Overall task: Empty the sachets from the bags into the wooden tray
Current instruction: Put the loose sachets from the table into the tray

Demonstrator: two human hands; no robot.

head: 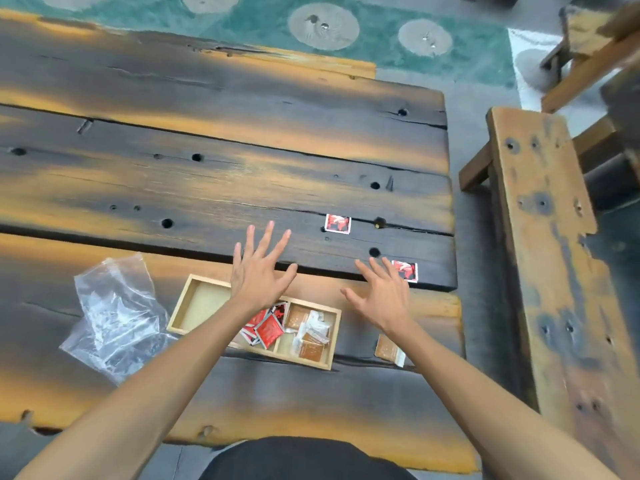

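A light wooden tray [194, 299] with three compartments lies on the dark plank table. Its left compartment is bare, the middle one holds red sachets [268, 329], the right one brown and white sachets [310, 336]. My left hand [258, 271] hovers over the tray's far edge, fingers spread, holding nothing. My right hand [381, 296] is spread open to the right of the tray. A red sachet [408, 270] lies just beyond its fingertips, another red sachet [337, 224] farther back. A brown sachet [389, 349] lies under my right wrist. Empty clear plastic bags [114, 317] lie left of the tray.
The table [242, 150] has gaps and holes between its planks; its right edge runs just past the red sachets. A wooden bench [540, 237] stands to the right, more wooden furniture at the top right, and a green patterned rug [374, 53] beyond the table.
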